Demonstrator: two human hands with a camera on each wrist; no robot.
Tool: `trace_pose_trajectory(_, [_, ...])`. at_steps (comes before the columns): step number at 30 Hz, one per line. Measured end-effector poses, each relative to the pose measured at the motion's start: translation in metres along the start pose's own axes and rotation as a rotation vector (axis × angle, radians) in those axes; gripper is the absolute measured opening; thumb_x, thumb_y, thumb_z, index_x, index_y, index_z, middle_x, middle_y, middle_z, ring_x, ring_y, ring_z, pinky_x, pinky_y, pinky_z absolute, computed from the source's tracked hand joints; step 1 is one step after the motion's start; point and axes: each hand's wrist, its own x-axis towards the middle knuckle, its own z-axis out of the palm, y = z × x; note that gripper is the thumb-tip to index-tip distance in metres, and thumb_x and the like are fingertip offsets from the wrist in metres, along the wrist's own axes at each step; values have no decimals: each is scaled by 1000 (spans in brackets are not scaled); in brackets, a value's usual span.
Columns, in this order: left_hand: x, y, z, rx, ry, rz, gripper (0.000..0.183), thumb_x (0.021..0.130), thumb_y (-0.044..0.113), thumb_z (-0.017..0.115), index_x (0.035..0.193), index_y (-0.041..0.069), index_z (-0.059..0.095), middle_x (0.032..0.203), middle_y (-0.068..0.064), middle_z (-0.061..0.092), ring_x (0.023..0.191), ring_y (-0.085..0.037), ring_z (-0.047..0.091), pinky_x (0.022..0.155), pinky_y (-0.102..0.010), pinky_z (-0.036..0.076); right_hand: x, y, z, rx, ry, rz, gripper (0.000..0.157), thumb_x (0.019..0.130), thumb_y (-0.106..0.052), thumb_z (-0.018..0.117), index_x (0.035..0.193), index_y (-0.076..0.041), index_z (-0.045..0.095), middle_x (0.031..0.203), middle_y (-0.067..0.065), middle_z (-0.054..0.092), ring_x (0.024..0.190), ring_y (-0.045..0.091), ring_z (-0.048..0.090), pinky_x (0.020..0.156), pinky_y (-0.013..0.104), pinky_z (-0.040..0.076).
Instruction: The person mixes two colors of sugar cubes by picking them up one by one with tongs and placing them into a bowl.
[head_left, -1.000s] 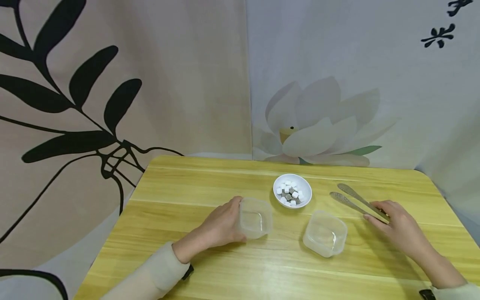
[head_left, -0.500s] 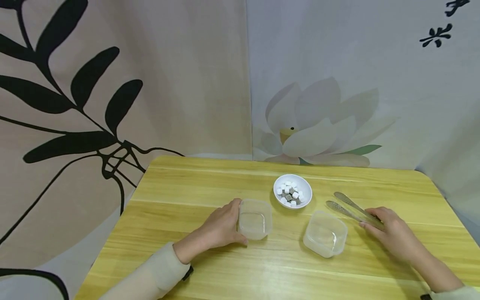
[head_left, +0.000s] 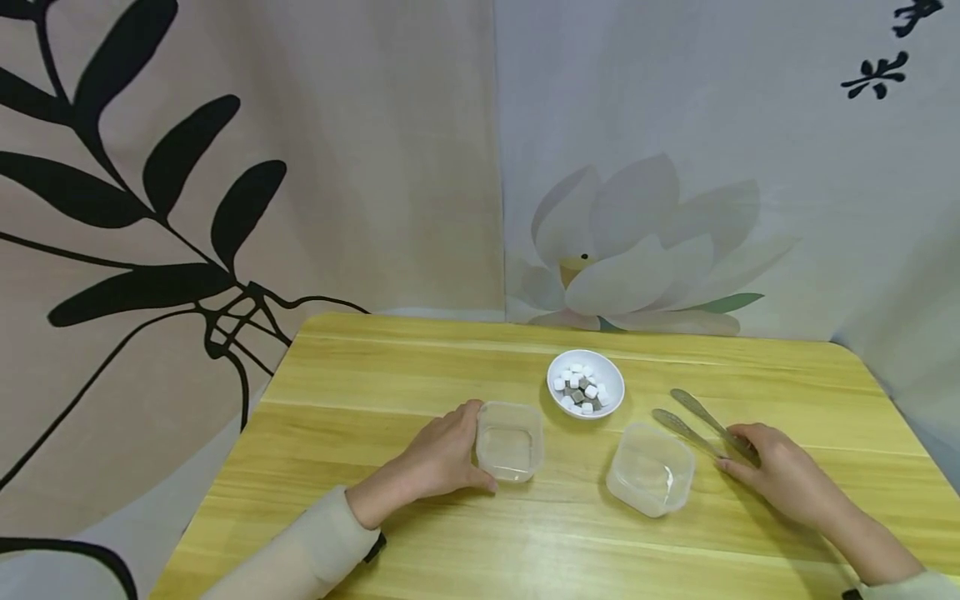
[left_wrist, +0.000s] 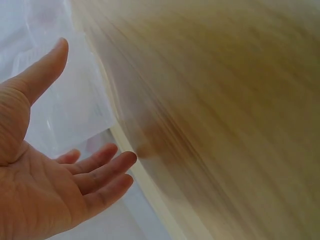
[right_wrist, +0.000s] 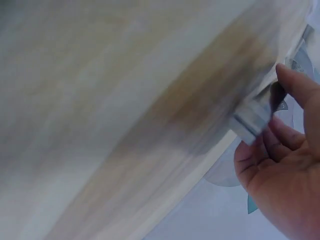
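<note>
My left hand (head_left: 447, 454) is at the left side of a clear plastic container (head_left: 510, 442), its thumb and fingers spread apart. In the left wrist view that container (left_wrist: 75, 100) shows beyond the hand (left_wrist: 45, 175), whose fingers are nearly straight. Metal tongs (head_left: 705, 423) are pinched between the thumb and fingers of my right hand (head_left: 783, 475), tips pointing up and left over the table. Part of the tongs (right_wrist: 255, 115) shows blurred in the right wrist view, held by the hand (right_wrist: 290, 165). A second clear container (head_left: 651, 469) stands left of the right hand.
Behind the two containers sits a small white bowl (head_left: 585, 383) holding several white and grey cubes. All stand on a wooden table (head_left: 420, 367). A patterned cloth backdrop (head_left: 405, 167) hangs behind the far edge.
The right hand and tongs have moved left and toward the front. The left container has shifted slightly nearer the front, and the left thumb now stands away from it.
</note>
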Motion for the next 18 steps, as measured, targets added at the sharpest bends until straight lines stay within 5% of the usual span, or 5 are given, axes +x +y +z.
trace_pose_trajectory(4, [0, -1, -1, -17, 2, -6, 104, 68, 34, 100, 146, -2, 42, 122, -12, 62, 105, -27, 62, 93, -51, 52, 0, 0, -1, 10, -38, 5, 55, 91, -22, 83, 124, 17, 61, 107, 18, 67, 93, 27, 63, 73, 44, 55])
trace_pose_trajectory(9, [-2, 0, -6, -14, -10, -37, 109, 67, 34, 100, 150, -4, 40, 132, -17, 61, 115, -35, 61, 101, -58, 48, -2, -2, -6, 0, -21, 1, 58, 93, -27, 82, 127, 16, 61, 110, 20, 67, 96, 31, 66, 75, 48, 56])
trace_pose_trajectory(18, [-11, -1, -45, 40, -115, -48, 113, 72, 24, 97, 162, 3, 31, 159, -18, 41, 146, -39, 40, 118, -58, 32, -4, -7, -29, -36, 138, -26, 54, 96, -28, 77, 135, 7, 60, 125, 27, 64, 105, 44, 62, 73, 54, 53])
